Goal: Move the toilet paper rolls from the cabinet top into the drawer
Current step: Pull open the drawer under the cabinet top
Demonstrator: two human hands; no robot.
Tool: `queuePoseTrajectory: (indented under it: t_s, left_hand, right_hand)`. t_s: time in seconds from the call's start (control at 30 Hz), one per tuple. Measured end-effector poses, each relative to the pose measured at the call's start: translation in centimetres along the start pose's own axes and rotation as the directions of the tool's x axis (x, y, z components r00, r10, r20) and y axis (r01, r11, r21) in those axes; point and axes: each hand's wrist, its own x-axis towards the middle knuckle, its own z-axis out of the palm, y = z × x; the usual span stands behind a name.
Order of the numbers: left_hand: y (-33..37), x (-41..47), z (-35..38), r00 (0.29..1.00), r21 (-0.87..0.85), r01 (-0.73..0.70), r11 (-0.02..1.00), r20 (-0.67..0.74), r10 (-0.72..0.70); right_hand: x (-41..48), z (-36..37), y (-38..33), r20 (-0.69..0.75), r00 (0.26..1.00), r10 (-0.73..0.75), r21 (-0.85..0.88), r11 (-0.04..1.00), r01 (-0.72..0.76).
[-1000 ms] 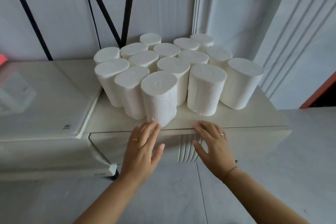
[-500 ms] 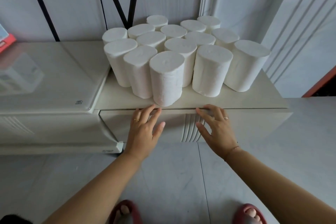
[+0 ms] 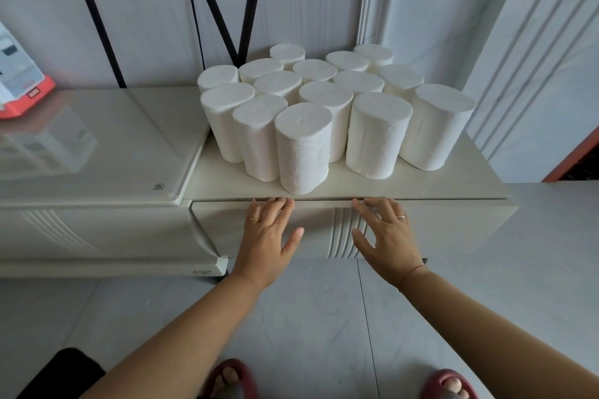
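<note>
Several white toilet paper rolls point(image 3: 303, 149) stand upright in a tight cluster on the cream cabinet top point(image 3: 460, 185). Below it is the drawer front point(image 3: 453, 230), shut, with a ribbed middle panel. My left hand point(image 3: 269, 236) lies flat on the drawer front, left of the ribs, fingertips tucked at the gap under the top's edge. My right hand point(image 3: 385, 233) rests over the ribbed panel, its fingertips at the same gap. Neither hand holds a roll.
A glossy lower cabinet point(image 3: 90, 152) adjoins on the left, with a red-and-white box point(image 3: 19, 81) at its far left. Black cables point(image 3: 223, 16) run down the wall behind the rolls. A panelled wall corner point(image 3: 505, 81) stands to the right. My sandalled feet point(image 3: 227, 379) are on the tiled floor.
The view has pulled back and tilted down, showing my feet. Both hands stay on the drawer front, fingertips now pressed into the gap under the top. The drawer stays shut.
</note>
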Motion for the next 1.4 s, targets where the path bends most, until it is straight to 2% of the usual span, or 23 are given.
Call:
queuePoseTrajectory:
  t_s: [0.4, 0.7, 0.97, 1.4]
  left_hand:
    - [0.5, -0.2, -1.0, 0.999, 0.015, 0.013, 1.0, 0.051, -0.013]
    - [1.5, -5.7, -1.6, 0.998, 0.045, -0.009, 0.999, 0.069, 0.006]
    - [2.3, -8.4, -2.7, 0.991, 0.121, 0.02, 0.992, 0.127, -0.035]
    - [3.3, -13.4, -5.9, 0.982, -0.013, -0.02, 1.0, 0.185, 0.022]
  right_hand:
    - [-0.3, -0.7, -0.4, 0.064, 0.998, 0.001, -0.042, 0.999, 0.002]
    - [-5.7, -1.5, -1.3, 0.065, 0.998, -0.009, -0.059, 0.998, 0.013]
    - [-8.7, -3.3, -1.3, 0.203, 0.979, -0.036, -0.187, 0.979, 0.075]
    - [-14.3, -5.5, -3.1, 0.205, 0.978, 0.028, -0.075, 0.997, -0.013]
